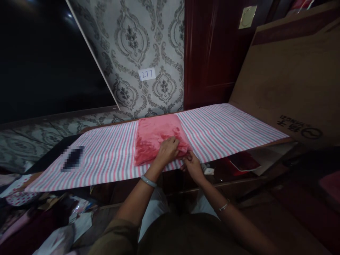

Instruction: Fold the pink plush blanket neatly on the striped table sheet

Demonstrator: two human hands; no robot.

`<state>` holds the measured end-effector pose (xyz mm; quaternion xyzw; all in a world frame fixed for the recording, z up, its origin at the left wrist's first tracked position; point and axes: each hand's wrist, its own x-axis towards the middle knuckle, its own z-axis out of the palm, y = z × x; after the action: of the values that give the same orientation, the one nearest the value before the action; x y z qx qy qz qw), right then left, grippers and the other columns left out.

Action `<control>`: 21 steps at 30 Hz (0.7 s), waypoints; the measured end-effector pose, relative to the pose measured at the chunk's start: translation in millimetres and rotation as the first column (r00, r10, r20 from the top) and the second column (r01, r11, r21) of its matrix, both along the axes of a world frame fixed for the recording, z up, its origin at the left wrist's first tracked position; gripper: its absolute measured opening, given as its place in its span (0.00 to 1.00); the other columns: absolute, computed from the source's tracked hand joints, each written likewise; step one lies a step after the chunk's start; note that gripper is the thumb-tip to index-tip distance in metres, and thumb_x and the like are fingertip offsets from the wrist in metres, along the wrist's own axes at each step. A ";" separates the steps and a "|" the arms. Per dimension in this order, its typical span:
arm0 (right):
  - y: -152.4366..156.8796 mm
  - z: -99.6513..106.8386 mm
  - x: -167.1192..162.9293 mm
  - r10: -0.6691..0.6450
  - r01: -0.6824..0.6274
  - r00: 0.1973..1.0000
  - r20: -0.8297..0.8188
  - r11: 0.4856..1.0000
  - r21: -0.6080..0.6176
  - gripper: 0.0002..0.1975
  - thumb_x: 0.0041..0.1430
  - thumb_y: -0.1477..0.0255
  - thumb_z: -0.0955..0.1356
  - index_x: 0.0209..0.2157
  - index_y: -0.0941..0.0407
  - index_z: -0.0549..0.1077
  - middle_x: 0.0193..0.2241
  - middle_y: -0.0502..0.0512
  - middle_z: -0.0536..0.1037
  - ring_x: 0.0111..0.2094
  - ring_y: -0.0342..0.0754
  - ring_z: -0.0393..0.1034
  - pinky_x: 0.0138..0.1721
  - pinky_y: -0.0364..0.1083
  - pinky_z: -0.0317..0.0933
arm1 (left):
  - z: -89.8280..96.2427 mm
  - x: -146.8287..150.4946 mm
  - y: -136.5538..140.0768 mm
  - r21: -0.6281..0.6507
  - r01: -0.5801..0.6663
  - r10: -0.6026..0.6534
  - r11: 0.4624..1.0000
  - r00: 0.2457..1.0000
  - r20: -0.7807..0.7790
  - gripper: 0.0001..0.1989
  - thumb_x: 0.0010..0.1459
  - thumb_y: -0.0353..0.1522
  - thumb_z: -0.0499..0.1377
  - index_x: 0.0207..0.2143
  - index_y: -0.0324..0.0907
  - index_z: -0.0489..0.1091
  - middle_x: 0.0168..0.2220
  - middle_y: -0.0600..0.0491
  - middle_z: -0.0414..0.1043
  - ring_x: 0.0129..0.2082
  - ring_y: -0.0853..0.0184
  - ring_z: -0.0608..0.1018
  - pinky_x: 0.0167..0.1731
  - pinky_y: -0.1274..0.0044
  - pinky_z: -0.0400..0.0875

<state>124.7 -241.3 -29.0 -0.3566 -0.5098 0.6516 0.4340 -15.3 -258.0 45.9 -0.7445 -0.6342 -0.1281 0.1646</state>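
Note:
A pink plush cushion (154, 136) lies flat on a striped cloth (220, 124) that covers a long narrow table. The plush shows darker, brushed patches on its near half. My left hand (169, 149) is closed over the cushion near its front right part, fingers curled into bunched fabric. At the near right corner, my right hand (193, 165) pinches the cushion's edge between thumb and fingers. Both hands work close together there, and the fabric between them is folded up. Whatever lies inside that fold is hidden.
A dark pixelated object (72, 159) lies on the cloth at left. A large cardboard box (289, 81) stands at right, a dark screen (50, 56) at upper left. A paper marked 277 (147, 74) is on the wall. Clutter (79, 221) fills the lower left.

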 end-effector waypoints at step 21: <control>10.3 13.1 6.2 0.039 -0.054 0.996 -0.086 0.980 -0.191 0.17 0.38 0.62 0.73 0.28 0.54 0.67 0.19 0.48 0.77 0.13 0.40 0.64 0.13 0.39 0.54 | -27.7 2.7 2.8 0.067 0.014 -0.009 0.998 0.997 -0.073 0.03 0.64 0.30 0.54 0.38 0.42 0.67 0.38 0.45 0.69 0.40 0.56 0.71 0.37 0.67 0.66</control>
<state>130.9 -230.9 -15.9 -0.3579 -0.4340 0.7221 0.4026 -12.6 -255.2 18.2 -0.7464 -0.6188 -0.1230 0.2117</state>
